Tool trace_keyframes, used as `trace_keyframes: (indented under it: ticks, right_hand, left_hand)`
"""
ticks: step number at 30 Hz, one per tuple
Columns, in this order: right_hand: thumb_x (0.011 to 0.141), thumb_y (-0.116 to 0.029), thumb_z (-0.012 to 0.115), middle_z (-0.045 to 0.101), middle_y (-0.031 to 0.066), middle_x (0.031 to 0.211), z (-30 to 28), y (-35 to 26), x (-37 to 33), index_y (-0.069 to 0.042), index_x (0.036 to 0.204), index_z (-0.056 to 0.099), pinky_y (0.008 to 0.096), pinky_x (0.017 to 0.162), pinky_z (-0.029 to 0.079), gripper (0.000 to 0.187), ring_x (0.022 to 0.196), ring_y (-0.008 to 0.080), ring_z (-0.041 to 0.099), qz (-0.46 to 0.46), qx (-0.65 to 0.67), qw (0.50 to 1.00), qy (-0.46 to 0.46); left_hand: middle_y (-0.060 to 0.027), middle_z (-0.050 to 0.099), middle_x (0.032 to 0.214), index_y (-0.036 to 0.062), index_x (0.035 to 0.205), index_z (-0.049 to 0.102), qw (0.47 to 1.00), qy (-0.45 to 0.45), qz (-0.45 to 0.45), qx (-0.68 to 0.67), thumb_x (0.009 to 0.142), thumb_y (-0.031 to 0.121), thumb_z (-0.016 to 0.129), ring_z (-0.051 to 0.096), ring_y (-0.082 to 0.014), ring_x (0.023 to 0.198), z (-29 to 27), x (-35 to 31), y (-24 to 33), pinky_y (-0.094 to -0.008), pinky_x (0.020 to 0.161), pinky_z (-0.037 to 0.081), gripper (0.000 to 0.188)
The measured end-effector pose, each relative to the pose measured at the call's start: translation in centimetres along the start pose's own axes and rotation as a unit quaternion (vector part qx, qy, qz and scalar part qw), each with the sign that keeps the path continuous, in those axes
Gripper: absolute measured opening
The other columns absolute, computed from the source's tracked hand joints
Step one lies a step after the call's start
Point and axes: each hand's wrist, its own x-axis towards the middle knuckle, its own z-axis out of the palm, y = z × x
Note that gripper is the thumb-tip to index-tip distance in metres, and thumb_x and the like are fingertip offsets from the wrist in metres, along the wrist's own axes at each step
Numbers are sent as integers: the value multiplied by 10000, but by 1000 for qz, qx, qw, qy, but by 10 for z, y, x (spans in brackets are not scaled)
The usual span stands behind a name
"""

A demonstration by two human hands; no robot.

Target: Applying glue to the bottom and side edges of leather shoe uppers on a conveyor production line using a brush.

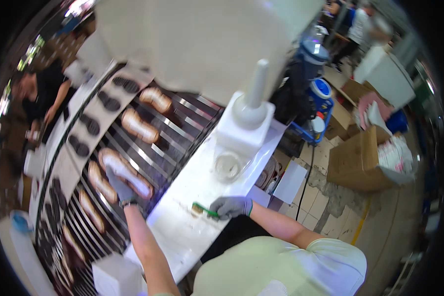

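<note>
My left hand [119, 186], in a grey glove, reaches over the slatted conveyor with its fingers stretched out. They lie at the edge of a shoe piece [126, 173] with a pale middle and brown rim, and another shoe piece [101, 182] like it sits just to the left. In my gloved right hand [233, 207] is a small brush [204, 209] with a green handle, its bristle end low over the white worktop [182, 213]. Beyond that hand, a round clear dish [228, 166] stands by a white container [246, 121] with a tall spout.
Dark shoe soles [89, 124] lie on a pale strip along the conveyor's [180, 143] far side. A white box [117, 275] stands at the near left. On the right are a blue basket [308, 130] and an open cardboard box [352, 160]. A person [47, 93] works across the line.
</note>
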Motion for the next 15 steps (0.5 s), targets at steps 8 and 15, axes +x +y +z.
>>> trace_keyframes:
  ticks: [8,15]
  right_hand:
    - [848,-81,598,572,7,700,24,-21,-10,42,1093,651,202,476,327,279,523,56,435,-59,-85,980,173]
    - [802,-137,718,688,64,802,46,-89,-80,-23,1063,705,275,644,485,285,680,121,606,-92,-520,712,463]
  left_hand:
    - [-145,536,1318,56,1341,479,961,118,167,-186,941,483,512,499,-271,1226,-22,-173,144,-417,1104,336,585]
    - [-149,470,1361,-29,1353,410,913,248,318,-54,911,163,614,511,-266,1196,-56,-290,97,-429,1031,430,524]
